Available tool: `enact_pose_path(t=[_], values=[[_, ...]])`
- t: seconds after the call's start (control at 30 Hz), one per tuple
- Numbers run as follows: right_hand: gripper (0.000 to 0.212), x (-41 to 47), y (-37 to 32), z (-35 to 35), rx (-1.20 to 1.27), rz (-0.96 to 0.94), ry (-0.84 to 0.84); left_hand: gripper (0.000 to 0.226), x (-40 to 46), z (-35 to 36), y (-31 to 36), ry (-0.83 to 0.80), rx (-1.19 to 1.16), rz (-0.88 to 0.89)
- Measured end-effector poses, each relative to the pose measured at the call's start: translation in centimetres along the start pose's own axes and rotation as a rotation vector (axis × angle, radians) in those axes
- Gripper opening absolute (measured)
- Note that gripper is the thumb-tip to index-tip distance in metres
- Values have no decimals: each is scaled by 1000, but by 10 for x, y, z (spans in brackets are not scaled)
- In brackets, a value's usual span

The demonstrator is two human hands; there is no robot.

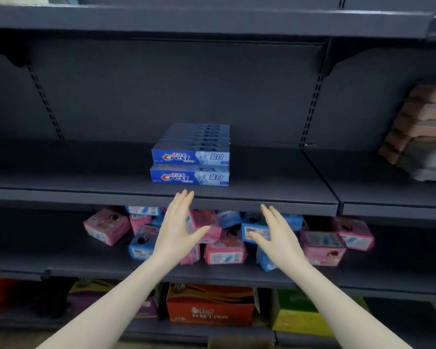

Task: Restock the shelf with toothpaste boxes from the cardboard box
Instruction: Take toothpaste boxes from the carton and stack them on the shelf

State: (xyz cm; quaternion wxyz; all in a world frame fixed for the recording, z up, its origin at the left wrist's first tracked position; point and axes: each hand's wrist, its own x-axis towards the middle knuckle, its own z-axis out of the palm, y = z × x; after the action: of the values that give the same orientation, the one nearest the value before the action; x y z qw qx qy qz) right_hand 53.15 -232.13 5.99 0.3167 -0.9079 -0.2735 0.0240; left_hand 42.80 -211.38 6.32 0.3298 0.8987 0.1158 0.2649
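Blue Crest toothpaste boxes (190,157) stand two layers high in rows running back on the dark grey shelf (86,182), near its front edge. My left hand (178,229) and my right hand (275,233) hover just below and in front of the shelf edge, palms facing each other, fingers straight, holding nothing. Neither hand touches the boxes. A brown edge at the bottom of the view may be the cardboard box (242,342); only a sliver shows.
Pink and blue packets (224,250) lie jumbled on the shelf below. Lower still stand a red carton (209,306), a yellow-green carton (300,313) and purple packs (91,295). Stacked brownish packs (423,127) fill the right bay.
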Motion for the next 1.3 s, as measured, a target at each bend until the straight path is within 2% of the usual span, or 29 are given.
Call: enact_pose_path(t=[0.37, 0.6, 0.8, 0.93, 1.1, 1.3], values=[[71, -53, 81, 72, -138, 142, -97, 82, -63, 93, -38, -333, 161, -9], [61, -91, 164, 168, -196, 259, -191, 79, -117, 200, -97, -612, 144, -15], [79, -148, 253, 273, -246, 397, -303, 76, -202, 309, -169, -951, 245, -101], [67, -171, 295, 329, -265, 455, -332, 78, -245, 367, -216, -1054, 341, -131], [60, -188, 339, 388, -128, 561, -397, 81, -290, 431, -271, -1119, 462, -192], [66, -199, 373, 429, -105, 669, -508, 87, -324, 497, -312, -1268, 524, -237]])
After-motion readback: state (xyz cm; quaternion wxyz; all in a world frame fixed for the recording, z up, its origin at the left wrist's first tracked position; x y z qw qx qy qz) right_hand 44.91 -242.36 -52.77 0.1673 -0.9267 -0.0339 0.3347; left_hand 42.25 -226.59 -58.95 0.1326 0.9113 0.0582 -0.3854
